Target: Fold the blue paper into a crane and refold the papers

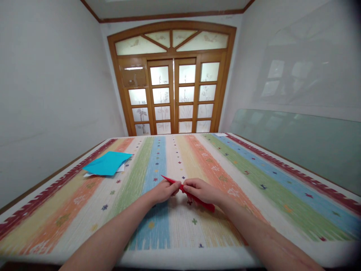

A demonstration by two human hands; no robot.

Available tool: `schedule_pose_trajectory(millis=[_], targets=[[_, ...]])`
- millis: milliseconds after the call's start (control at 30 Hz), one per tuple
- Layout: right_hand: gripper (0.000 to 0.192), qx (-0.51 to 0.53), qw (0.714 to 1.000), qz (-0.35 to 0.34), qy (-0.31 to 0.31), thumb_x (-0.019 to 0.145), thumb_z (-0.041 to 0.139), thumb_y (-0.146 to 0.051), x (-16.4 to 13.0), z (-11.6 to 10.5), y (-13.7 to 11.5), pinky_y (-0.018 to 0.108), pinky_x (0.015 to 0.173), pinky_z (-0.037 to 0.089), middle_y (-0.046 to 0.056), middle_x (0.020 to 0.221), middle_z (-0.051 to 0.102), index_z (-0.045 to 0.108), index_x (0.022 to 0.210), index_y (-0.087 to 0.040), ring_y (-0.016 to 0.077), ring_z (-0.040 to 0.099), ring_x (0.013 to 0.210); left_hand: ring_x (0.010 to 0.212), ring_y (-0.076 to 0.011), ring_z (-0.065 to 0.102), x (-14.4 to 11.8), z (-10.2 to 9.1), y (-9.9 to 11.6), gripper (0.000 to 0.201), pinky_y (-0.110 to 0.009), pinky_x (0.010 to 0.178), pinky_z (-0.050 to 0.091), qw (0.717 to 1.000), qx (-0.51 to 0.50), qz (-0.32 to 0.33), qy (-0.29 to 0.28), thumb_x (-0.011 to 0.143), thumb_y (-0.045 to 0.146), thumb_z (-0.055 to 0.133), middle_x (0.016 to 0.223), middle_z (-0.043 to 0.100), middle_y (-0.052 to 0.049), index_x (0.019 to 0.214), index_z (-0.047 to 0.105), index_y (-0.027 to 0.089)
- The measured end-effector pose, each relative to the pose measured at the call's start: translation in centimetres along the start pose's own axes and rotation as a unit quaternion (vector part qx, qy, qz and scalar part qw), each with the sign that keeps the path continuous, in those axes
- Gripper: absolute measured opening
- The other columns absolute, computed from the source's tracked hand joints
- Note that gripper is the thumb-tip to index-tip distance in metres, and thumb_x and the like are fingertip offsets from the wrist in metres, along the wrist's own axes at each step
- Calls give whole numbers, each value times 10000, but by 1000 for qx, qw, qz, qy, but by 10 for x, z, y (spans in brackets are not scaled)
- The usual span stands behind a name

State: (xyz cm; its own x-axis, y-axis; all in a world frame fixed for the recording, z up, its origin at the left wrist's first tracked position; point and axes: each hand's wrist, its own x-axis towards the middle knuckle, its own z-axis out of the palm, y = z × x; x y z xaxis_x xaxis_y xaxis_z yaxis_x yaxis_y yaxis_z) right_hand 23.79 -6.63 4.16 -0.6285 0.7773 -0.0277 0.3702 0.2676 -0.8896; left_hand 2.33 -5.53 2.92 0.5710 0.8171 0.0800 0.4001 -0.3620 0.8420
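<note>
A folded piece of red paper (170, 181) is pinched between both hands just above the striped cloth. My left hand (163, 191) grips its left part, where a pointed tip sticks out toward the far left. My right hand (201, 190) holds the right part, and the paper's other end (207, 206) shows below that hand. Fingertips of the two hands almost meet over the paper's middle, which they hide.
The striped, many-coloured cloth (254, 177) covers the whole table. A stack of blue paper sheets (108, 163) with a white sheet under it lies at the far left. Wooden glazed doors (172, 94) stand behind the table; a glass pane (304, 143) leans at the right wall.
</note>
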Motion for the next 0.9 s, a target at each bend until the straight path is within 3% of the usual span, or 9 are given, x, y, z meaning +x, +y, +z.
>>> schedule_pose_trajectory(millis=[233,400,600,767,900], targets=[[319,29,999,15,-3,946,450,-471,-1,-5,4,234,519,461,20,716,642,533,814,-193,147,624,582,511,-126,371,6,-5,-10,573,-285,571,319,998,-45,-12,35,922,595,300,507,419,14,526,418,197],[378,-69,997,-26,31,939,456,-478,-1,-19,4,251,573,415,14,700,596,559,727,-183,142,550,601,491,-129,395,13,-17,-20,603,-289,583,350,988,-98,7,123,908,611,299,454,406,5,472,405,208],[403,-126,990,-35,46,952,418,-459,1,-25,7,247,597,377,5,697,534,509,670,-185,138,483,633,465,-120,406,20,-27,-34,574,-274,543,348,973,-159,3,167,886,628,347,459,423,11,499,399,207],[357,-105,992,-16,63,941,421,-427,1,-27,9,251,603,391,19,709,567,515,693,-188,145,508,641,454,-116,417,24,-31,-44,532,-260,510,355,951,-208,-7,228,874,613,389,478,434,17,528,397,209],[373,-90,989,-17,115,949,392,-425,0,-30,8,264,633,411,19,675,579,506,683,-191,154,540,639,441,-105,423,26,-35,-46,509,-246,478,356,925,-259,-29,278,840,620,424,498,438,23,541,379,211]])
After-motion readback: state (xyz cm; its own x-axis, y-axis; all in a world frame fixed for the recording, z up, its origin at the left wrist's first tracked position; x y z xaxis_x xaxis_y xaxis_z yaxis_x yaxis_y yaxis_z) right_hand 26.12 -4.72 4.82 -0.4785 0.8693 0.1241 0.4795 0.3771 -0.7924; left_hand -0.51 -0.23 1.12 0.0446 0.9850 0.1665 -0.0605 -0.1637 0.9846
